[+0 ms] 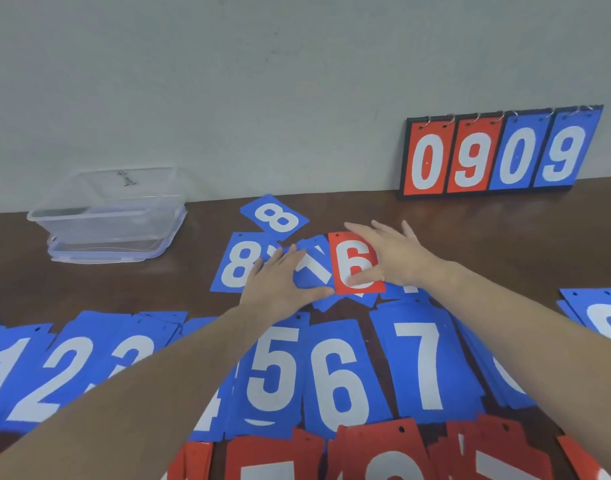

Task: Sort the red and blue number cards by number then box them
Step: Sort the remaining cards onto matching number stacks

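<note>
Sorting part done: blue piles [338, 379] run 1 to 7, red piles [383, 452] below. Loose heap [311, 268] remains mid-table. Left hand [279, 282] lies flat on it; right hand [394, 258], fingers spread, thumb pinning red 6 [354, 265]. Boxes [110, 216] hold no cards

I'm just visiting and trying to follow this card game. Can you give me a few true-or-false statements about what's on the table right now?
1. The right hand touches a red 6 card. True.
2. The scoreboard against the wall reads 1234. False: it reads 0909, two red digits and then two blue.
3. The clear plastic boxes already hold cards. False: no cards show inside them.
4. The left hand lies flat on blue cards in the middle pile. True.
5. The nearest row of cards is blue. False: the red row lies nearest, and the blue row lies behind it.
</note>
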